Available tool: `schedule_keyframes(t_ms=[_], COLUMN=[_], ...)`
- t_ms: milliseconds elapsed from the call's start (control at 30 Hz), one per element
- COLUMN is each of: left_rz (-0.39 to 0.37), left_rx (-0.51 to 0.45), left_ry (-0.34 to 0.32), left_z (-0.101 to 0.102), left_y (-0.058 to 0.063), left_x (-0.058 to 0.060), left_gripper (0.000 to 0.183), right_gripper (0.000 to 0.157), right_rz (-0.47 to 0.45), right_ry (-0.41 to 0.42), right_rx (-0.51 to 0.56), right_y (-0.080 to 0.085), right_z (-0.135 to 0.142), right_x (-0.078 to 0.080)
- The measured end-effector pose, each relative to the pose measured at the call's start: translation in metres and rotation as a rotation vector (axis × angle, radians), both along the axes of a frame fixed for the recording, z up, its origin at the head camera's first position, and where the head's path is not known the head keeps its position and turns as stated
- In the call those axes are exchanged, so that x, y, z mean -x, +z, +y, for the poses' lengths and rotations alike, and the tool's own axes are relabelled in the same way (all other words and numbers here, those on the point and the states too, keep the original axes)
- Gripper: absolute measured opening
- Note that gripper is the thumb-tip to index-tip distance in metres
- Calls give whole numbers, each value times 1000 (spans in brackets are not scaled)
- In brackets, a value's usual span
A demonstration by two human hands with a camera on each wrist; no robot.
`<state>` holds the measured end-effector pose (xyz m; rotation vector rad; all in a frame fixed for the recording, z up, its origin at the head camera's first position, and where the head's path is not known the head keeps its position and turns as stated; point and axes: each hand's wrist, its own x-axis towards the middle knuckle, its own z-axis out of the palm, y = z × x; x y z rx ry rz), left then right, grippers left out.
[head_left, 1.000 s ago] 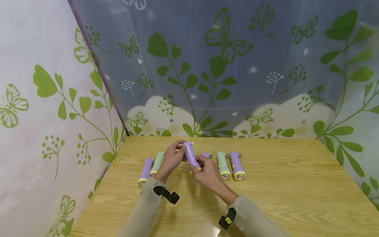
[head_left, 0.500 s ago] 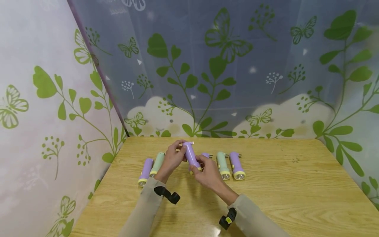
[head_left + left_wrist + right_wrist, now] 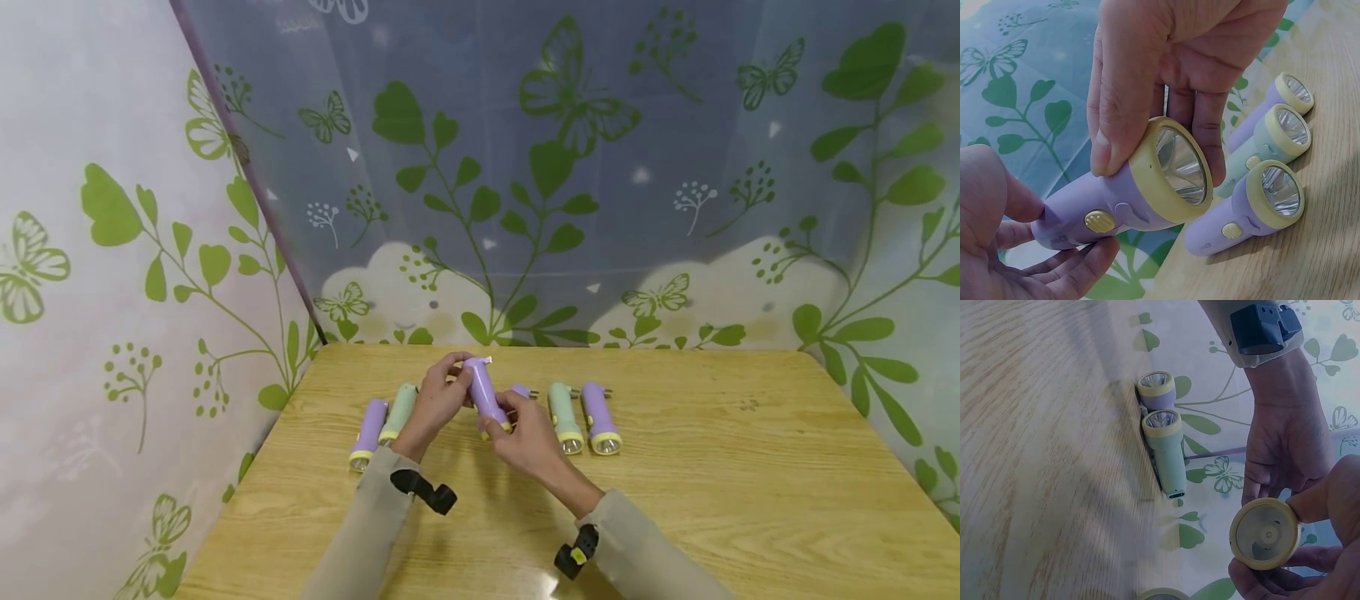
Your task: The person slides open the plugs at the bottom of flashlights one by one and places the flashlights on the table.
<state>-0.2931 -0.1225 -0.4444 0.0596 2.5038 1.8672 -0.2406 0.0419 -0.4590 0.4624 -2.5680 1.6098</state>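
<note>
Above the far middle of the surface (image 3: pixel 720 483), between two flashlights (image 3: pixel 371 429) to the left and three others (image 3: pixel 567 417) to the right, I have a purple flashlight (image 3: pixel 483 392). My left grip (image 3: pixel 441 398) grasps its tail; my right grip (image 3: pixel 527 437) pinches its head. Its long axis slants from far left to near right, lens (image 3: pixel 1180 164) at the near end. I judge this a two-handed steadying hold; the next move probably calls for one grip releasing while the other supports.

I can read no words, brands or numbers. Small print (image 3: pixel 1059 238) on the purple flashlight (image 3: pixel 1119 195) in my left hand (image 3: pixel 441 396) is too blurred to make out; so are the pale marks (image 3: pixel 297 25) high on the dark backdrop (image 3: pixel 465 58), beyond that hand.
</note>
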Motion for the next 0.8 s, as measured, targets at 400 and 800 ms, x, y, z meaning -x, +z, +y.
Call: schedule_keyframes(t_ms=[400,800], left_rz=[-2,-9], left_rx=[-1,-2], left_ry=[-7,-13], left_z=[0,1], left_y=[1,1], left_x=[-1,-1], left_gripper=[32,33], right_gripper=[36,35], right_rz=[2,2], right_ry=[-1,1], right_rx=[-11,-18], right_y=[0,-1], right_z=[1,1], right_x=[0,0])
